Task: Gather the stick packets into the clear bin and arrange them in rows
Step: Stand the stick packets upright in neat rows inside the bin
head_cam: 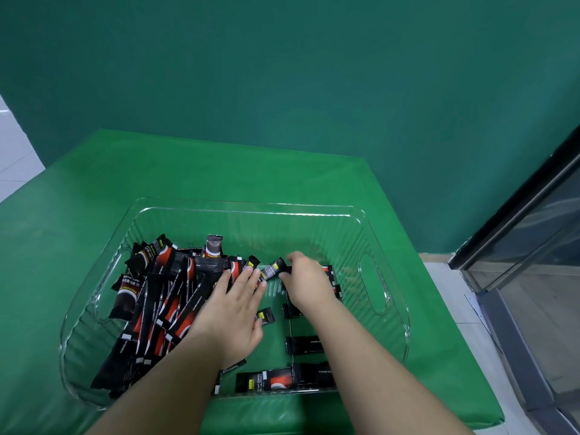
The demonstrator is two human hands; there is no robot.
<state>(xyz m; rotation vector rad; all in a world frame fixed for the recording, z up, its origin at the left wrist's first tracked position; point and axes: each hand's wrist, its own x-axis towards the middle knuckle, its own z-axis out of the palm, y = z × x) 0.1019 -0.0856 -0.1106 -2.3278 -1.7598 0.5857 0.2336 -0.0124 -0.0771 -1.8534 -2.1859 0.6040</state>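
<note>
Both hands are working inside the bin (370,277), which sits on the green worktop (94,215). All packets in view lie within its walls; none shows on the cloth around it.

Left hand (232,312): fingers straight and slightly spread, laid flat against the right edge of the pile (157,302). Judged purpose: to hold the loose heap back on the left half, so the right half stays free for rows.

Right hand (309,284): fingers curled, pinching one end of a single packet (272,269), whose other end touches the left fingertips. It appears to be drawn from the heap toward the row area.

Row area: several packets (306,343) lie crosswise, one behind another, under and beside the right forearm, with a front packet (276,379) against the near wall. A stray packet (265,316) lies askew between the hands.

Assessment: gathering looks complete; arranging is at an early stage, with most of the stock unsorted. Risk: the heap leans and may slide into the cleared half if the left hand lifts.
</note>
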